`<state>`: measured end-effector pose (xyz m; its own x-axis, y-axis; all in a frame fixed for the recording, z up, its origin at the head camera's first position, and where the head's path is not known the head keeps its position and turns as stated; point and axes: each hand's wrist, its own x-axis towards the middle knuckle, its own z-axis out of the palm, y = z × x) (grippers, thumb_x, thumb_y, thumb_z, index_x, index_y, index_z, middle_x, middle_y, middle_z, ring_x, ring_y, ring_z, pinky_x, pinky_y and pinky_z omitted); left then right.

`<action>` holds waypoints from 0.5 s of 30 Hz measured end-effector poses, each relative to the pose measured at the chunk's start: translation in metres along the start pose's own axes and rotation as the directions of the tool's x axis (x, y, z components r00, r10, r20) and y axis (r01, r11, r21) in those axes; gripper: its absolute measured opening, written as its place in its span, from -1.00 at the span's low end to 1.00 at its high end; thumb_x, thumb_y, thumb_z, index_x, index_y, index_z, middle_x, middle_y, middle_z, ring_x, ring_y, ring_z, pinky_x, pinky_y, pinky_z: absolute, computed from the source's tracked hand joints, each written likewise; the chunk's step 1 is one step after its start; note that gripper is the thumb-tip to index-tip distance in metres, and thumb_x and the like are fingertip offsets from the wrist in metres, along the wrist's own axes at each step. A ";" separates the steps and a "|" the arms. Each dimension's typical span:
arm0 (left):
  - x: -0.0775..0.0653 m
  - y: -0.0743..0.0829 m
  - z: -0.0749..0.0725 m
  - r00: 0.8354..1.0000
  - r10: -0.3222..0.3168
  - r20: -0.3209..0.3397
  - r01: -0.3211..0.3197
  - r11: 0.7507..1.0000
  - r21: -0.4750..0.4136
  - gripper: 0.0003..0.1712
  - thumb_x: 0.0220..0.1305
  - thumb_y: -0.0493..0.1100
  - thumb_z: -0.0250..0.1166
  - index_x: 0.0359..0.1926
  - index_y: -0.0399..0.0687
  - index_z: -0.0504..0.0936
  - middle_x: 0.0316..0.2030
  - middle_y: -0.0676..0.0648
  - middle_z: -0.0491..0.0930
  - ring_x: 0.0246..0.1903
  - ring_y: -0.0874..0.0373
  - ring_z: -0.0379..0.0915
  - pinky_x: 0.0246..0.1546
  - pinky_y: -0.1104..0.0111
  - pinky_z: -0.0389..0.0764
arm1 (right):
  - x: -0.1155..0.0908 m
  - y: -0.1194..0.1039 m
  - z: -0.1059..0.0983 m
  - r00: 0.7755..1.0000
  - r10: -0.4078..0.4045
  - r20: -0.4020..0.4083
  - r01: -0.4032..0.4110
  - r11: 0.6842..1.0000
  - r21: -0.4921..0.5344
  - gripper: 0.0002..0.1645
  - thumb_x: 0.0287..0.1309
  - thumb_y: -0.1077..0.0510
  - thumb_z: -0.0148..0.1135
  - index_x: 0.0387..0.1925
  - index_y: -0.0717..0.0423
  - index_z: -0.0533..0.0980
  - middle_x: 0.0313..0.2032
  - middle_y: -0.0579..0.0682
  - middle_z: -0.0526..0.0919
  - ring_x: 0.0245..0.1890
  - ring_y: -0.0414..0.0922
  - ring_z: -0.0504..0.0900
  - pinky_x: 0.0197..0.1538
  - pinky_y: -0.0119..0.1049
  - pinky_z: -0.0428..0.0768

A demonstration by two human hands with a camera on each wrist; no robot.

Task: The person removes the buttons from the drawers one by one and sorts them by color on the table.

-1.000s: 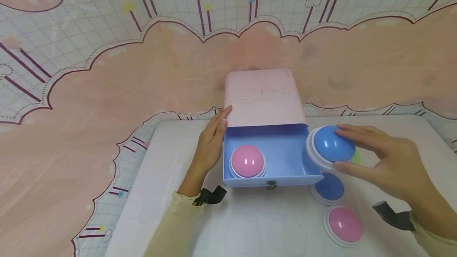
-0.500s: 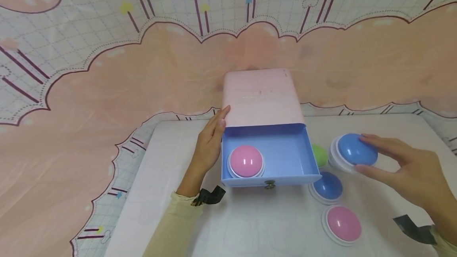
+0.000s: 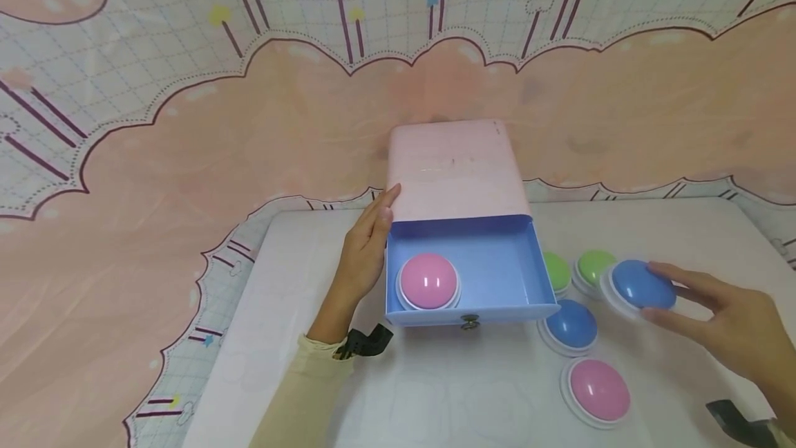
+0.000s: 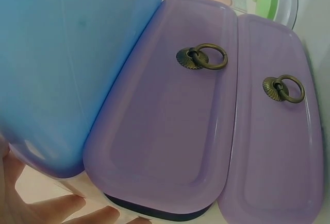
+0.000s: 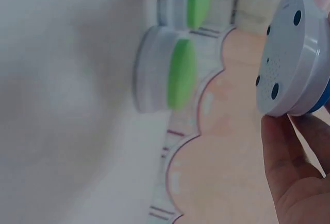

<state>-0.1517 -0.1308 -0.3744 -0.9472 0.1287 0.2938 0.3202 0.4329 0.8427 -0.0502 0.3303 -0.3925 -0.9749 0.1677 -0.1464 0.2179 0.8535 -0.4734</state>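
Note:
My right hand [image 3: 740, 316] pinches a blue-domed push button [image 3: 643, 284] with a white base, held up at the right of the box. In the right wrist view the button's underside [image 5: 282, 54] shows small speaker holes and dark feet. My left hand [image 3: 361, 247] lies with straight fingers along the left side of a pink drawer box [image 3: 457, 171]. The box's top drawer [image 3: 497, 254], blue inside, is pulled out and holds a pink push button [image 3: 429, 281] at its left. Two lower drawer fronts [image 4: 160, 131] with brass ring pulls stay closed in the left wrist view.
Beside the drawer on the white table [image 3: 485, 393] stand a green button [image 3: 557, 272], another green button [image 3: 595, 266], a blue button [image 3: 572, 323] and a pink button [image 3: 600, 389]. A patterned cloth [image 3: 298, 130] hangs behind.
My right hand has carried the blue button away from the drawer's right edge, rightward and lower, uncovering the green buttons. The left hand stays at the box.

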 end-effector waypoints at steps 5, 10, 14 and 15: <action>0.000 0.000 0.000 1.000 0.005 0.000 -0.005 1.000 -0.001 -0.46 0.63 0.19 -0.15 0.52 0.37 0.31 0.55 0.18 0.20 0.57 0.15 0.04 0.53 -0.01 0.19 | 0.003 0.023 0.008 0.991 0.035 0.128 -0.029 0.998 -0.051 0.25 0.07 -0.52 0.33 0.57 0.05 0.14 0.42 0.55 0.16 0.28 0.61 0.18 -0.03 0.60 0.37; 0.000 0.001 0.000 1.000 0.007 0.002 -0.007 1.000 -0.003 -0.46 0.63 0.19 -0.16 0.52 0.38 0.31 0.54 0.19 0.20 0.57 0.15 0.04 0.52 -0.02 0.19 | 0.003 0.040 0.017 0.979 0.027 0.200 -0.012 0.997 -0.073 0.26 0.06 -0.54 0.32 0.55 0.10 0.18 0.41 0.54 0.20 0.26 0.60 0.21 0.00 0.58 0.37; 0.000 0.000 -0.001 1.000 0.003 0.000 -0.003 1.000 0.004 -0.46 0.63 0.22 -0.17 0.52 0.42 0.30 0.54 0.21 0.19 0.57 0.17 0.04 0.53 -0.01 0.18 | 0.003 0.048 0.024 0.980 0.010 0.198 0.001 0.998 -0.057 0.23 0.07 -0.51 0.35 0.52 0.15 0.23 0.40 0.53 0.22 0.24 0.59 0.25 0.05 0.51 0.41; 0.000 0.000 -0.001 1.000 0.003 0.000 -0.003 1.000 0.006 -0.46 0.63 0.22 -0.17 0.52 0.42 0.30 0.54 0.21 0.19 0.57 0.17 0.04 0.53 -0.01 0.18 | 0.003 0.049 0.026 0.980 0.008 0.200 0.002 0.999 -0.050 0.22 0.07 -0.51 0.35 0.51 0.17 0.25 0.40 0.53 0.23 0.24 0.59 0.26 0.07 0.50 0.42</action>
<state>-0.1520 -0.1315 -0.3741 -0.9463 0.1298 0.2959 0.3225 0.4380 0.8392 -0.0411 0.3599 -0.4385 -0.9445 0.0723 -0.3204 0.2129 0.8775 -0.4298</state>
